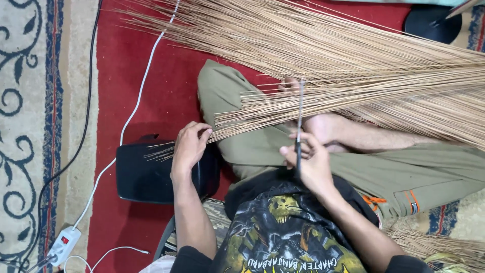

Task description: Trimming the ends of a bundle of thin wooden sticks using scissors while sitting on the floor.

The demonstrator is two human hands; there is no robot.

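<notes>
Covering most of the floor was a red carpet (pixel 151 91), bordered along its left edge by a beige rug with dark blue scrolls (pixel 25 101). Across the carpet's far edge and down toward the right corner fanned a great sheaf of thin tan sticks (pixel 353 65), lying over the lap of the person who sat cross-legged in olive trousers (pixel 404 177) and a black printed shirt (pixel 283 232). Beside the left knee, on the carpet, sat a black box-like case (pixel 146 174), with the loose stick ends poking over its top. A round black base (pixel 432 23) stood at the far right corner. A white cable (pixel 136 101) ran down the carpet to a white power strip (pixel 64 245) near the front left corner, with a black cable (pixel 86 121) alongside it.

The left hand (pixel 189 146) had its fingers clenched around the gathered ends of the sticks, just above the case. The right hand (pixel 310 162) was closed on the handle of a thin dark blade (pixel 300 108), held upright with its tip reaching into the sticks over the lap. I couldn't tell whether it was a knife or some other tool.
</notes>
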